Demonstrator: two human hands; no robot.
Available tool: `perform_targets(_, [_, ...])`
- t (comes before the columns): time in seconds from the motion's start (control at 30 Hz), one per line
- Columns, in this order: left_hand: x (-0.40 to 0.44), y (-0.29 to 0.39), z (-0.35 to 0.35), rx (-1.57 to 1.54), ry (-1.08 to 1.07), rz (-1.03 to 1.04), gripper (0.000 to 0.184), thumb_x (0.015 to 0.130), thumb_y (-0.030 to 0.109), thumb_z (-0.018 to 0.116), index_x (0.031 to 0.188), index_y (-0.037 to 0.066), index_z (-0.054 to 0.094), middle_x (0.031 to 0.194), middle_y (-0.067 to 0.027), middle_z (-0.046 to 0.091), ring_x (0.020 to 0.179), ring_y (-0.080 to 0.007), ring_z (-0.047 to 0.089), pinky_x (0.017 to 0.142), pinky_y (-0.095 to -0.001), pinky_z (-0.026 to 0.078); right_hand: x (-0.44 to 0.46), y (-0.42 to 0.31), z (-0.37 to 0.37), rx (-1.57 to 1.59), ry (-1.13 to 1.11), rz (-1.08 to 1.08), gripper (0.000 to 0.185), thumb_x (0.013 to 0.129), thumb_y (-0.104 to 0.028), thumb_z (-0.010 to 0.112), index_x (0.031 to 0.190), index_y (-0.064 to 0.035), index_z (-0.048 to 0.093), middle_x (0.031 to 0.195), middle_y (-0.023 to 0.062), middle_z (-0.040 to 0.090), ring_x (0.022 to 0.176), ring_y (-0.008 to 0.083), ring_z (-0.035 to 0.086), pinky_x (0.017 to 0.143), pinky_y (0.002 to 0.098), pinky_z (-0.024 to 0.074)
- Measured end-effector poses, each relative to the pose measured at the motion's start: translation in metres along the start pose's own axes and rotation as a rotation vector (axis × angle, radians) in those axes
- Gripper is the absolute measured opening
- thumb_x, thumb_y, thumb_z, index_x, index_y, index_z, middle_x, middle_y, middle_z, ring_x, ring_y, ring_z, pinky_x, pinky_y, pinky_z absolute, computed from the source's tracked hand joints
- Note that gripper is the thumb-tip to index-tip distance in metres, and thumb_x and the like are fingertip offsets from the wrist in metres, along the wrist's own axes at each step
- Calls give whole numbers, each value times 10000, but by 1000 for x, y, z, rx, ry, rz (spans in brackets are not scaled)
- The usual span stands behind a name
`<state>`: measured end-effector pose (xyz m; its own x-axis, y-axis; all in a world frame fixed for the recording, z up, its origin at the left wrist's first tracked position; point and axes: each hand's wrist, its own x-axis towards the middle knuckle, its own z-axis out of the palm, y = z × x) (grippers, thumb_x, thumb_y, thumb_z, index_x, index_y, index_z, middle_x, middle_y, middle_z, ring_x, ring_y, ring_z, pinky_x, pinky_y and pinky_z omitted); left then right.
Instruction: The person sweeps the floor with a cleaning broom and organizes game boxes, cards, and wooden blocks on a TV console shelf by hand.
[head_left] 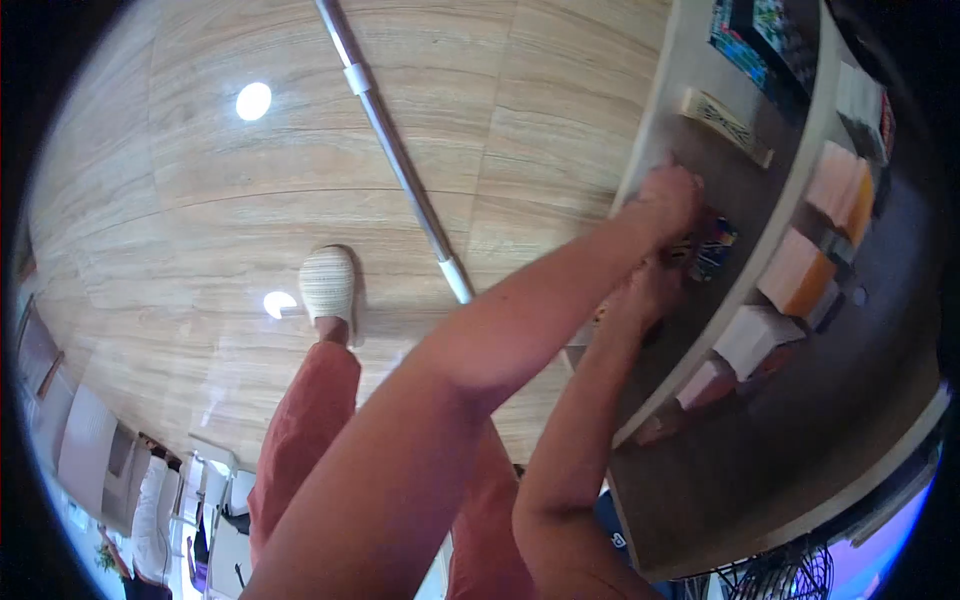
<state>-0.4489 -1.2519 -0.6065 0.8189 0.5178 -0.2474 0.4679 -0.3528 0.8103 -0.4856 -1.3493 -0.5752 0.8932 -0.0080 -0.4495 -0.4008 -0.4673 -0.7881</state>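
A: Which hand is closest?

B: The right hand. Its fingers are hidden, so I can't tell if it grips anything. The left hand is just past it. It's blurry, so I can't tell about its grip either.

A: Where's the thing they're busy with?

B: The bright patterned pack is right by both hands, over the shelf. I can't tell if it's lying there or lifted.

A: How would you do this well?

B: I'd use 2 hands and small, slow moves, low over the shelf. I'd leave room so nothing bumps the tan box with black marks, or the black box farther along.
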Motion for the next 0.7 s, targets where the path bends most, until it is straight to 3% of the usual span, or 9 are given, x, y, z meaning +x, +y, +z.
perform_targets(0.13, [-14, 6, -10, 50, -43, -53, 158, 790, 159, 511, 862, 99, 638, 854, -119, 653, 793, -259, 622, 892, -369, 403, -3, -2, -3, -121, -3, 30, 428, 781, -12, 555, 1180, 49, 415, 1118, 174, 527, 978, 267, 539, 881, 380, 439])
perform_targets(0.23, [-17, -5, -9, 157, -3, 138, 189, 801, 157, 492, 916, 66, 613, 838, -119, 641, 786, -284, 617, 829, -372, 447, -24, 7, -5, 92, -140, -136, 490, 787, -59, 580, 1230, 26, 387, 1172, 170, 499, 1003, 259, 524, 874, 363, 442])
perform_targets(0.3, [-27, -12, -13, 89, 45, 172, 215, 809, 151, 479, 946, 23, 582, 897, -148, 605, 886, -308, 569, 805, -380, 463, -63, 15, 4, -424, 143, -704, 566, 787, -142, 624, 1267, 0, 360, 1228, 181, 457, 1062, 256, 492, 902, 349, 416])
perform_targets(0.33, [-38, -17, -18, -26, 193, 164, 226, 817, 142, 464, 970, 8, 562, 931, -161, 578, 933, -313, 530, 805, -389, 461, -81, 30, 11, -402, 120, -687, 566, 787, -142, 624, 1267, 0, 360, 1228, 181, 457, 1062, 256, 492, 902, 349, 416])
perform_targets(0.43, [-92, -34, -62, -281, 323, 98, 256, 836, 143, 445, 1025, -10, 526, 1037, -173, 511, 1026, -314, 433, 802, -402, 458, -137, 117, 46, -898, -437, -689, 398, 840, -198, 562, 1173, -20, 435, 1126, 179, 500, 979, 278, 510, 864, 361, 393])
perform_targets(0.47, [-117, -43, -77, -258, 358, 85, 268, 830, 148, 466, 1044, -5, 521, 1037, -164, 511, 1011, -317, 445, 793, -401, 459, -148, 145, 58, -849, -469, -694, 398, 840, -198, 562, 1173, -20, 435, 1126, 179, 500, 979, 278, 510, 864, 361, 393])
perform_targets(0.53, [-172, -64, -114, -240, 392, 49, 295, 810, 142, 511, 1074, 10, 517, 1033, -149, 519, 985, -318, 472, 790, -396, 459, -154, 186, 80, -1272, -565, -958, 291, 836, -149, 540, 1085, -28, 450, 1041, 156, 507, 890, 298, 518, 773, 372, 423])
perform_targets(0.6, [-244, -89, -155, -164, 348, -11, 309, 781, 89, 550, 1084, 32, 527, 1022, -137, 543, 956, -314, 513, 807, -381, 456, -153, 199, 89, -1163, -686, -910, 311, 833, -137, 527, 1109, -28, 434, 1058, 166, 501, 881, 321, 524, 752, 389, 434])
perform_targets(0.7, [-365, -119, -206, -277, 304, -371, 364, 728, 13, 555, 1091, 40, 547, 1000, -149, 557, 950, -324, 516, 816, -362, 445, -167, 151, 68, -972, -885, -752, 388, 834, -115, 492, 1197, -27, 385, 1117, 195, 485, 900, 380, 531, 739, 435, 447])
